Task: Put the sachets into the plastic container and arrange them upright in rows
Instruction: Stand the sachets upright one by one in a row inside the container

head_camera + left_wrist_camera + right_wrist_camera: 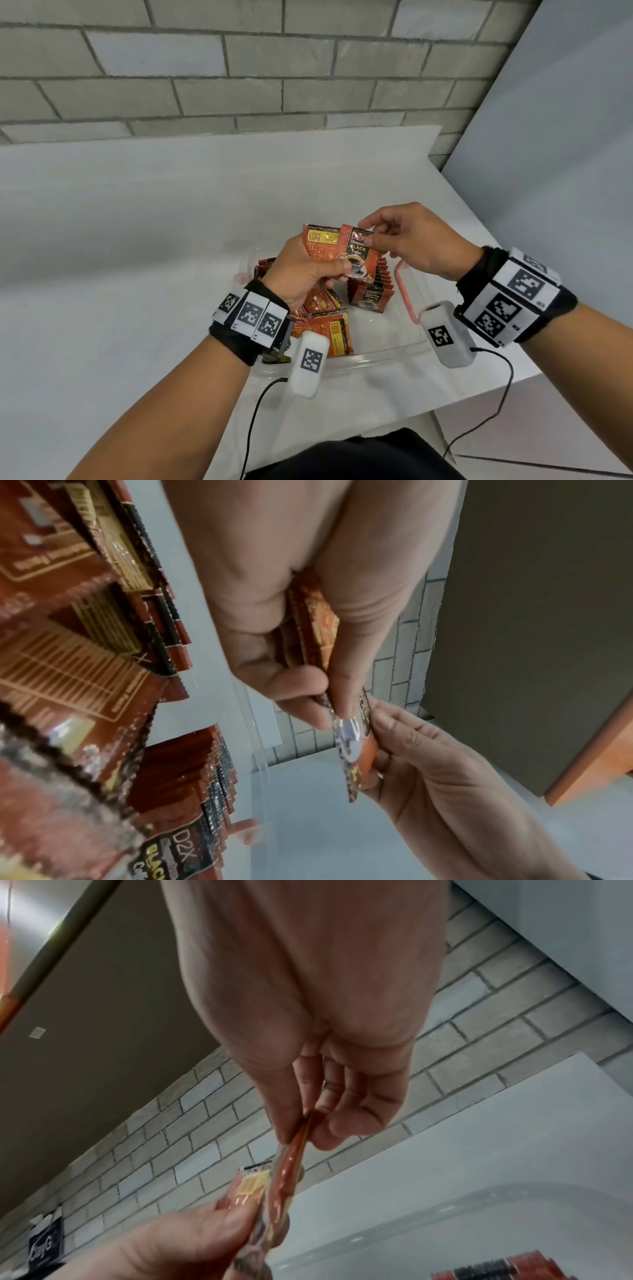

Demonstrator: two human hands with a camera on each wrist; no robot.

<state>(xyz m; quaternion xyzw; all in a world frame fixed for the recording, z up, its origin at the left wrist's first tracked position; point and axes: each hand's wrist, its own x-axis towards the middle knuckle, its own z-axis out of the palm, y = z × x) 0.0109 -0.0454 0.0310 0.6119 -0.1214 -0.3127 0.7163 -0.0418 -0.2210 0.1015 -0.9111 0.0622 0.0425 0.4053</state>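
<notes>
Here, mid-frame above the container [407,298], my left hand [301,270] clamps a small stack of sachets [322,245] while my right hand [416,241] pinches the front sachet [359,255], likely to seat it in the upright row [371,284].

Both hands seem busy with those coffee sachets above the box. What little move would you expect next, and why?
Probably the right hand draws the front sachet free of the small stack in the left hand and stands it at the end of the upright row in the plastic container: it already pinches that sachet's top edge, and loose sachets still lie flat inside.
</notes>
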